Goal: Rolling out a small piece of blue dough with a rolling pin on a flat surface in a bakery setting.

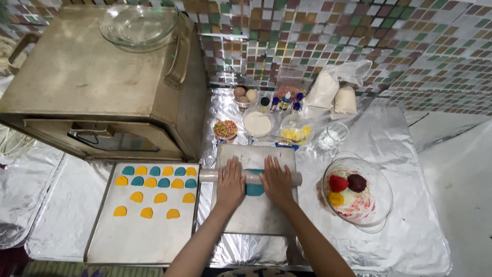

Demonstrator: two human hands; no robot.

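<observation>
Left hand: the left hand (230, 183) lies flat, fingers spread, palm down on the rolling pin (249, 177), pressing rather than clasping it.
Right hand: the right hand (277, 180) lies the same way, at 3 o'clock from the left hand, palm on the same pin, fingers stretched out.
Rolling pin: it lies crosswise under both palms, its ends sticking out at 9 and 3 o'clock.
Dough: a teal dough (254, 188) piece sits under the pin, showing between the two hands.
Board: the metal board (256, 215) carries the dough and rests on the foil-covered counter (410, 225).
Tray: at 9 o'clock from the hands, a baking tray (138, 241) holds rows of yellow and teal half-round pieces (156, 183).
Glass bowl: at 3 o'clock, a glass bowl (382, 197) holds red, dark purple and yellow dough balls (338, 183).
Small dishes: at 12 o'clock, beyond the board, stand a bowl of sprinkles (225, 129), a bowl of white powder (258, 123), a dish of yellow bits (296, 133) and an empty glass (333, 135).
Far row: farther at 12 o'clock, eggs (245, 94), small colour bottles (284, 101) and white bags (333, 92) stand by the tiled wall.
Oven: at 10 o'clock, a metal oven (92, 77) has a glass dish (138, 25) on top.
</observation>
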